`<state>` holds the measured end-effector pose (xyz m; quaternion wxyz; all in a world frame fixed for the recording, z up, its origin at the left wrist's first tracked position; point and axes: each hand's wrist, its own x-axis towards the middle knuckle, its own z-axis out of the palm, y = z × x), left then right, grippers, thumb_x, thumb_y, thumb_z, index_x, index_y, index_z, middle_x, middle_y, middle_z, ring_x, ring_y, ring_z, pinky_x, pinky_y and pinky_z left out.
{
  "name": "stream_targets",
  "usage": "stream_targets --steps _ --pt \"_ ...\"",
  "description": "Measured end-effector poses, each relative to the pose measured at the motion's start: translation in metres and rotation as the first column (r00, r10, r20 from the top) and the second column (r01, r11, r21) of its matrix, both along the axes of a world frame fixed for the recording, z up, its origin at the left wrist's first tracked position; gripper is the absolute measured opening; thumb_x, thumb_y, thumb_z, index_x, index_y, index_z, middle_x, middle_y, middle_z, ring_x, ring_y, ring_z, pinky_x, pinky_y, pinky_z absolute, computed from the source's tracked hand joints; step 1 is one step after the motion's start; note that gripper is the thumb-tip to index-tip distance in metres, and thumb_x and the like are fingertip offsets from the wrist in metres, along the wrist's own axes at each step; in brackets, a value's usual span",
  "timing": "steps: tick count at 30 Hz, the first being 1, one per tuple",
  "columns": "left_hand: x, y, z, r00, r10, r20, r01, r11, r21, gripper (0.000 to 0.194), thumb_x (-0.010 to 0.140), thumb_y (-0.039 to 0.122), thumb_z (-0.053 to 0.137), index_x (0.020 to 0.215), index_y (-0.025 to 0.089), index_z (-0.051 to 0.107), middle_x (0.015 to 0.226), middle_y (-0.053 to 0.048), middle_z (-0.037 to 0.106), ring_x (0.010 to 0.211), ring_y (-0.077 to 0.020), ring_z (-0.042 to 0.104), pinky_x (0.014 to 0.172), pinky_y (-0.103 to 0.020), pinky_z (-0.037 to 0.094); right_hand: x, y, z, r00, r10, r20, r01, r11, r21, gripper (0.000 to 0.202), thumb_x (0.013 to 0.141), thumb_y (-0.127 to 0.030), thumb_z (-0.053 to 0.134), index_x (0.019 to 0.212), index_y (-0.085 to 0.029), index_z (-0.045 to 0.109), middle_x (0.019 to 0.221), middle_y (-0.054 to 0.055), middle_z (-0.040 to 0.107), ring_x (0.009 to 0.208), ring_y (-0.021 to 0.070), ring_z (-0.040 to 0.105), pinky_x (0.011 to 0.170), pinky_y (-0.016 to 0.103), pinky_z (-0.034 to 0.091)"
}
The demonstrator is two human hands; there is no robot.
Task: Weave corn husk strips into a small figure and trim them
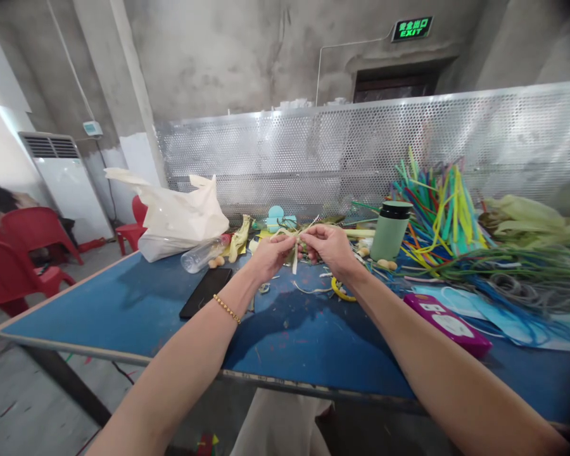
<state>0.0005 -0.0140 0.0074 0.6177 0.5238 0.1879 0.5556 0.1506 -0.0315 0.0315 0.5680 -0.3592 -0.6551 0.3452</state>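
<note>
My left hand (274,254) and my right hand (327,248) meet above the middle of the blue table (123,310). Between their fingertips is a pale green strip (295,259), pinched from both sides, with one end hanging down and a thin end sticking up to the right. Both hands have their fingers closed on it. Below my right wrist lies a yellow ring (342,291), beside a thin pale strand (311,290). A black phone (206,292) rests to the left of my left forearm.
White plastic bag (180,218) and clear bottle (202,256) at the left. Green canister (392,233), colourful strips (444,209), green cords (498,263), husks (527,218), purple box (446,323) and blue masks (484,310) at the right. Perforated metal screen (266,158) behind. A person sits far left.
</note>
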Motion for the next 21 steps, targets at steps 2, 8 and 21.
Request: stream_targets --steps 2,8,21 --pt "0.001 -0.002 0.002 0.999 -0.002 0.049 0.005 0.999 -0.051 0.035 0.067 0.038 0.084 0.072 0.013 0.060 0.066 0.000 0.056 0.063 -0.0114 0.056 0.065 -0.029 0.048 -0.001 0.000 0.000 1.000 -0.004 0.008 0.004 1.000 0.007 0.029 0.069 -0.042 0.075 0.071 -0.018 0.058 0.048 -0.004 0.055 0.037 0.0087 0.045 0.036 0.023 0.039" --pt "0.004 0.001 -0.004 0.998 0.059 -0.005 -0.059 0.998 0.009 0.036 0.061 0.033 0.087 0.065 0.012 0.059 0.061 -0.001 0.059 0.058 -0.0101 0.055 0.059 -0.026 0.043 -0.002 0.001 -0.004 0.998 0.001 0.069 -0.002 1.000 0.016 0.025 0.073 -0.041 0.069 0.075 -0.018 0.059 0.049 -0.005 0.055 0.037 0.0087 0.047 0.036 0.021 0.038" --pt "0.005 0.005 -0.009 0.990 0.097 -0.107 -0.094 0.995 0.032 0.029 0.063 0.027 0.084 0.059 0.011 0.061 0.062 -0.006 0.062 0.055 -0.0102 0.053 0.055 -0.026 0.039 -0.006 0.003 -0.007 0.988 -0.092 0.126 0.084 0.994 0.063 0.018 0.074 -0.035 0.063 0.069 -0.020 0.054 0.052 -0.004 0.054 0.039 0.0093 0.046 0.037 0.022 0.037"
